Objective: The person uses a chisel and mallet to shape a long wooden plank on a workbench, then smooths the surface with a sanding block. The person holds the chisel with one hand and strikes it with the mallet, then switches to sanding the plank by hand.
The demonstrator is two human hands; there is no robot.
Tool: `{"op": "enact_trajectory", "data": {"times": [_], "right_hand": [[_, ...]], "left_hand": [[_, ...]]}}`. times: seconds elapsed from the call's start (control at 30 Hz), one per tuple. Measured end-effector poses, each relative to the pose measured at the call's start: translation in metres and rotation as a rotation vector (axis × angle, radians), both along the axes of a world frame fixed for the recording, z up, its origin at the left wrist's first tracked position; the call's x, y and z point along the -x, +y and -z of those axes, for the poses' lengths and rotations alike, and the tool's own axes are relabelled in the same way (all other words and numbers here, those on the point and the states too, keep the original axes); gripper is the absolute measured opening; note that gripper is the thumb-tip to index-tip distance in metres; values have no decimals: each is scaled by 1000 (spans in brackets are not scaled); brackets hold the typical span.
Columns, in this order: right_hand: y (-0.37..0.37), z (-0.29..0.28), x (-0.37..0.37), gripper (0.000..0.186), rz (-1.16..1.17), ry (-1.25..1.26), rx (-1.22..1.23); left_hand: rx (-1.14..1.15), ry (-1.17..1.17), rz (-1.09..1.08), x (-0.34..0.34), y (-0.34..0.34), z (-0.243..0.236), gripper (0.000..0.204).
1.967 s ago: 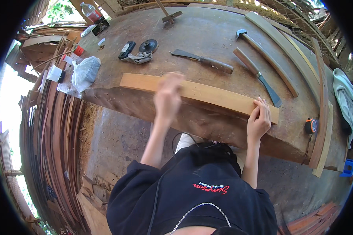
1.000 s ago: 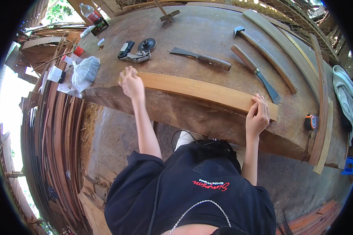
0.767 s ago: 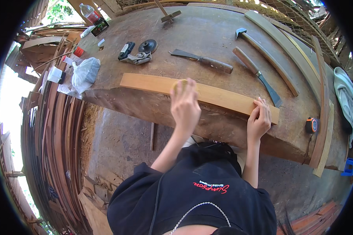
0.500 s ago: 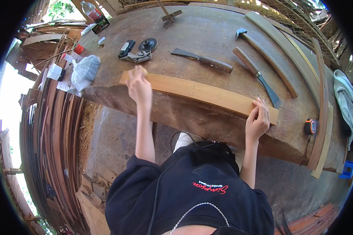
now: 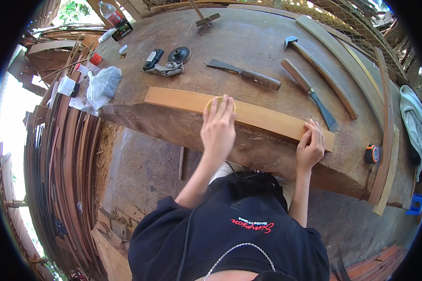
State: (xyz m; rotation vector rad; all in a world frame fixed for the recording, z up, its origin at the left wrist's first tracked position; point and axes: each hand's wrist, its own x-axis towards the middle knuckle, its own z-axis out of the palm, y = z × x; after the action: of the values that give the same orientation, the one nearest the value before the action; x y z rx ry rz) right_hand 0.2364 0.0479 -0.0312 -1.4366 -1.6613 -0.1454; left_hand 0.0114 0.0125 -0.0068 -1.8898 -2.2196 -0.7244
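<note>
A long, light-brown wooden board (image 5: 267,118) lies along the near edge of the workbench. Near the middle of it, my left hand (image 5: 219,129) presses a round yellow sanding disc (image 5: 208,107) against the upper face, fingers laid together over it. Most of the disc is hidden beneath them. At the board's right end, my right hand (image 5: 311,145) has its fingers curled over the wood and grips it. Beyond the board lie a broad-bladed knife (image 5: 244,74) with a wooden handle, a chisel-like tool (image 5: 309,91) and a long-handled adze (image 5: 321,77).
On the bench's left are a black backing pad (image 5: 180,55), a grey cloth (image 5: 166,70), a tied plastic bag (image 5: 103,86) and a bottle (image 5: 109,13). To the right sit a tape measure (image 5: 372,154) and long wooden strips (image 5: 387,126). Stacked planks (image 5: 63,187) stand at left.
My left hand has slid right along the board with the yellow disc, from near its left end to about the middle. My right hand keeps its place on the board.
</note>
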Motion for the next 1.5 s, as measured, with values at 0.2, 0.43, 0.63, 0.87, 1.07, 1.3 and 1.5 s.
{"op": "enact_trajectory", "data": {"times": [0.2,0.43,0.63,0.87,1.07,1.3,1.5], "right_hand": [[0,2,-1,16,11,-10,-6],[1,3,0,16,1,-2,-15],[-1,1,-1,16,11,-8,0],[-1,3,-1,16,21,-14,-4],[1,3,3,16,-20,-6,-20],[0,0,1,15,0,-12,-20],[-1,0,1,16,-9,-21,-15]], "left_hand": [[3,56,-369,123,30,7,43],[-27,95,-559,147,45,13,40],[15,73,-270,35,15,-4,34],[153,-292,-108,55,0,-29,32],[-189,-107,-456,189,18,-3,22],[-185,-96,-83,18,14,-9,23],[-206,-132,274,9,2,0,31]]}}
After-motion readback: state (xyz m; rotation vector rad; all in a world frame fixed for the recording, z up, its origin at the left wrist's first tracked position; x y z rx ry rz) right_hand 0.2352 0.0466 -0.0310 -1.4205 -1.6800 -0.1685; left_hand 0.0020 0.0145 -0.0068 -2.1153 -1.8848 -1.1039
